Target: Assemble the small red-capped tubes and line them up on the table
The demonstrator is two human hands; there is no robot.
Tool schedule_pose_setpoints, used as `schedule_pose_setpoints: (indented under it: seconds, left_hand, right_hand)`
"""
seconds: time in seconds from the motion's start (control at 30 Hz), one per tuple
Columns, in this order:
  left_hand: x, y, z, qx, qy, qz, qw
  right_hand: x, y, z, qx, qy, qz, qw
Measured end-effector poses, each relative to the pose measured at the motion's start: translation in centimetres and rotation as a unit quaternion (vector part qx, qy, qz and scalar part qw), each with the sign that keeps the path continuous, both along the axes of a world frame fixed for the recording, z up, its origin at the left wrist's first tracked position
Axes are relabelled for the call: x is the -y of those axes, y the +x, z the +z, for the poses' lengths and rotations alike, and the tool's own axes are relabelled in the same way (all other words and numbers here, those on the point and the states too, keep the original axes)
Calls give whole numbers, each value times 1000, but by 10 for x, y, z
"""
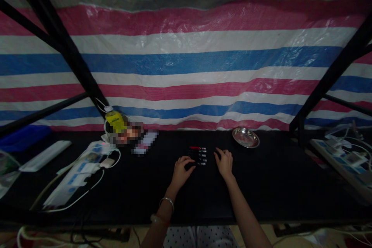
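Several slim pen-like sticks lie side by side on the black tabletop (200, 201), one below the other. The farthest is a red stick (195, 148); the others look dark with silvery right ends. My left hand (181, 170) has its thumb and forefinger around the left end of the nearest dark stick (200, 163), which still lies in the row. To the right of the row, my right hand (224, 164) rests close to the table with its fingers apart and nothing in them. Behind it stands a shallow round metal dish (245, 138).
A white power strip (74, 176) with plugs and cables lies at left, near a yellow-labelled bottle (114, 120) and a blurred-out patch. Another power strip (338, 155) is at far right. Black frame bars (72, 58) stand before a striped plastic sheet (188, 62).
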State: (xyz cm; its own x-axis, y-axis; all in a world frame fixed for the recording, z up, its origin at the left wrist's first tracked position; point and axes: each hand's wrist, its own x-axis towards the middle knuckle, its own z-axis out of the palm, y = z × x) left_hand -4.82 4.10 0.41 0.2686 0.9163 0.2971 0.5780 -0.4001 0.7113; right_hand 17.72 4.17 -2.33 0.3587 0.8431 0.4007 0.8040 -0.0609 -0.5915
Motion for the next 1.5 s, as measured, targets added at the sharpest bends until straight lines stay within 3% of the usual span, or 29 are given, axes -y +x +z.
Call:
schedule_pose_setpoints:
  seconds: [0.13, 0.23, 0.37, 0.5, 0.63, 1.13, 1.37, 1.5]
  left_hand:
    - [-1, 0, -1, 23, 9, -4, 1000]
    - [-1, 0, -1, 61, 12, 4, 998]
    - [-3, 0, 1, 114, 14, 33, 993]
    - [-9, -1, 3, 141, -8, 78, 987]
    - [-16, 2, 2, 122, -3, 77, 990]
    - [-13, 5, 1, 106, 27, 76, 991]
    - [-15, 5, -5, 120, 14, 97, 988]
    - [-16, 5, -7, 116, 18, 92, 989]
  right_hand:
    - [4, -1, 7, -20, 4, 2, 1000]
    - [6, -4, 14, -76, 64, 15, 995]
    - [5, -12, 23, -162, 108, 102, 975]
    - [5, -21, 27, -179, 52, 192, 964]
    - [7, -22, 23, -160, -5, 221, 962]
    - [2, -17, 10, -159, -14, 226, 961]
    - [6, -20, 22, -248, 30, 206, 946]
    - [10, -20, 29, -334, 9, 187, 924]
